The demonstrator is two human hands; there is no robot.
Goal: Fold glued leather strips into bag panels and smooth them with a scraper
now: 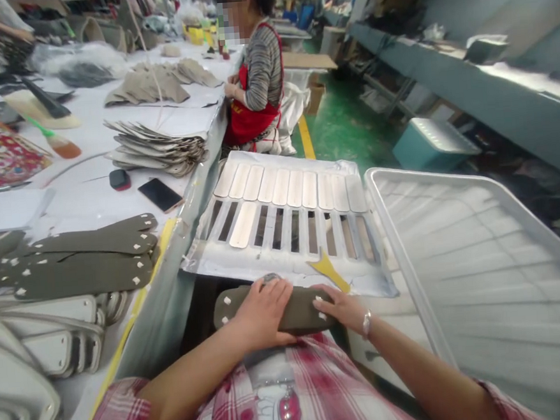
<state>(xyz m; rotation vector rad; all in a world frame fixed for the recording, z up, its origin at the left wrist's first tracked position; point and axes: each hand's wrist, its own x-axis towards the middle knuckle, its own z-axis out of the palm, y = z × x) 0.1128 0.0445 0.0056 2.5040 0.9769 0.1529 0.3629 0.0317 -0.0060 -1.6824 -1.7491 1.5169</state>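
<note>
Dark olive piece: the piece [302, 312] is long, matte and round-ended, with small white patches near both ends; its middle is partly hidden by a hand.
Where it lies: across the person's lap, against the plaid shirt [315, 377], just nearer than the white slotted sheet [269, 260].
Left hand: the left hand [263, 313] rests over the piece's upper face, fingers [282, 293] nearly straight and side by side, thumb spread away along the near edge; they touch the piece without closing round it.
Right hand: the right hand [343, 306] grips the right end, thumb on the upper face by a white patch, the other fingers at the far edge, mostly hidden.
Right wrist: a pale bracelet [367, 323].
Slotted sheet: cream strips [283, 188] in a row along its far half, one more across the slots; a yellow forked piece [329, 268] near the right hand.
Worktop: on the worktop [92, 207] to the left, more dark olive pieces [87, 271] with white patches, and a phone [160, 194].
Right side: a large pale tub [459, 236].
</note>
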